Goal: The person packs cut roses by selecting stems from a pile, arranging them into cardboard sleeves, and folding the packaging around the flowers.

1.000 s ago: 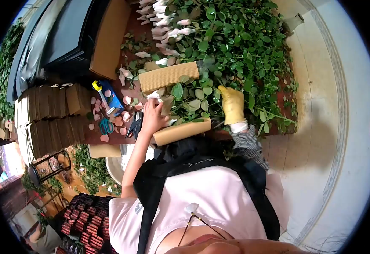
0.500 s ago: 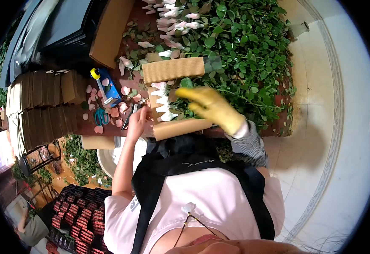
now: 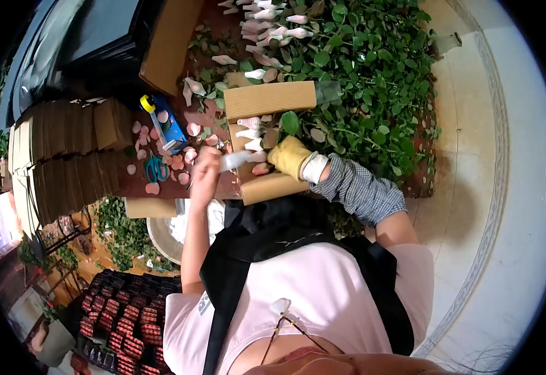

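Observation:
My bare left hand is closed on one end of a white sleeve, blurred and stretched toward the rose heads. In a yellow glove, my right hand is closed around a rose just behind its head; the stem is mostly hidden by the fingers. A pinkish rose head shows bare beside the glove. White-sleeved rose heads lie in a row on the cardboard wrap, between its upper and lower folds. Whether the sleeve is coming off or going on, I cannot tell.
Leafy rose stems cover the table's right side, with more sleeved heads at the top. Left of my hands lie teal scissors, a blue-and-yellow tape dispenser and loose petals. Stacked cardboard stands farther left.
My right hand has come down and left from over the leaves and closed at the rose heads. My left hand, earlier by a dark tool on the table, now pulls at a white sleeve.

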A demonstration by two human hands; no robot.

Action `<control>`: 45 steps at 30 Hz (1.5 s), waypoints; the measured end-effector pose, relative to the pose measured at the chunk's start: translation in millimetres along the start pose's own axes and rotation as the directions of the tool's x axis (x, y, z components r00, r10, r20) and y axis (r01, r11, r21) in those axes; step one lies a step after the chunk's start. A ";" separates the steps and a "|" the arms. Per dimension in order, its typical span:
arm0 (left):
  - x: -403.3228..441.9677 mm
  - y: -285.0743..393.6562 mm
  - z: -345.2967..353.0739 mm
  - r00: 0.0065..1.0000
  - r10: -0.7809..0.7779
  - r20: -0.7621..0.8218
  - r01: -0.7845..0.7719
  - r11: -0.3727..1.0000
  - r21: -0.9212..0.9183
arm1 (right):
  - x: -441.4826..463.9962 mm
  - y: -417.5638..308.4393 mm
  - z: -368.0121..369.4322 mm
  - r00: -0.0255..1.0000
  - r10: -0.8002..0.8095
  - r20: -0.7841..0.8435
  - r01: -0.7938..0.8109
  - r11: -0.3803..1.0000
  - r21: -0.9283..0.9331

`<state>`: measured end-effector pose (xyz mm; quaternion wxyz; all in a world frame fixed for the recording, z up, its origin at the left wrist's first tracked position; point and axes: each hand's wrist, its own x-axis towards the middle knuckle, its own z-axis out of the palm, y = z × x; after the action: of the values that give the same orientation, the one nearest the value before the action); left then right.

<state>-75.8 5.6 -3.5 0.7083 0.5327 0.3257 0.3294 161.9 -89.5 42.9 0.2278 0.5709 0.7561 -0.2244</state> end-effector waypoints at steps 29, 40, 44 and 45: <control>32.7 7.3 69.1 0.988 -0.027 0.154 -0.096 0.673 0.734 | 10.8 19.1 -17.4 0.951 0.307 0.028 -0.304 0.922 0.240; 22.4 0.3 -11.2 0.989 0.128 -0.071 -0.069 0.838 0.541 | -15.3 34.2 -7.2 0.861 0.325 -0.391 -0.121 0.877 0.464; 37.2 -7.4 48.8 1.000 0.004 0.014 -0.013 0.645 0.764 | 12.8 28.3 15.9 0.832 0.492 -0.255 -0.300 0.787 0.539; 42.2 13.4 65.7 0.989 -0.146 -0.034 0.109 0.547 0.830 | 37.9 35.5 50.1 0.716 0.653 -0.246 0.188 0.159 0.969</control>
<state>0.0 7.3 19.3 0.4024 0.7845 0.4660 0.0746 191.3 -81.9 -22.6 -0.4173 0.7368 0.3554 -0.3959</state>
